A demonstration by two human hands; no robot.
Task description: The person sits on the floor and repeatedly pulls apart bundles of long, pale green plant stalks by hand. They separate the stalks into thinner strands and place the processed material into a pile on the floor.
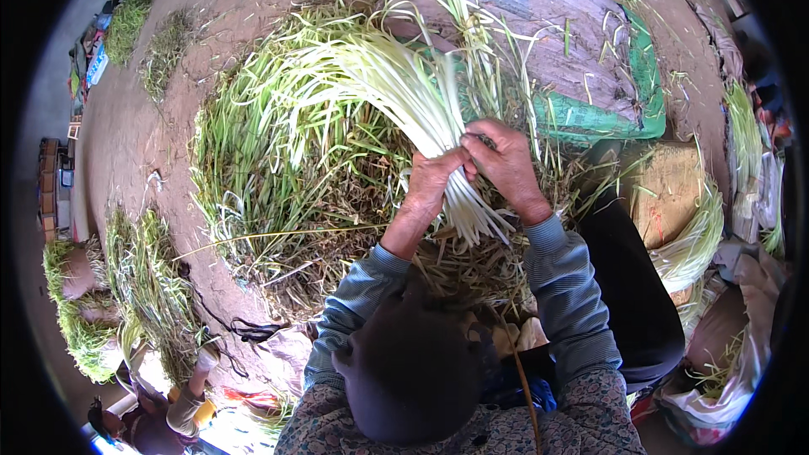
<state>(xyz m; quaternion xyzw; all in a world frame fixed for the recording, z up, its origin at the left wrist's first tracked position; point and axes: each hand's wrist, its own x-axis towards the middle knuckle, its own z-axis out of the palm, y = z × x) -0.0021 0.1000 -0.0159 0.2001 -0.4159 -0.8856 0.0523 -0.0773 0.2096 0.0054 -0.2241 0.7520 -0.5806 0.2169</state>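
Observation:
My left hand [431, 184] is closed around a bundle of long pale chives [404, 107], whose white stem ends poke out below it and whose yellow-green leaves fan out to the upper left. Beside it, my right hand [496, 161] touches the bundle at its right edge, thumb and forefinger pinched on one or more stems; the exact hold is partly hidden. Beneath the bundle lies a large heap of green leaves and dry plant matter [246, 145].
A grey and green woven sack [569, 44] lies beyond the heap. A cardboard box [663, 193] and pale chives [695, 246] stand to the right, near an open white sack [752, 341]. Another person [152, 417] works at lower left by more heaped plants [155, 278].

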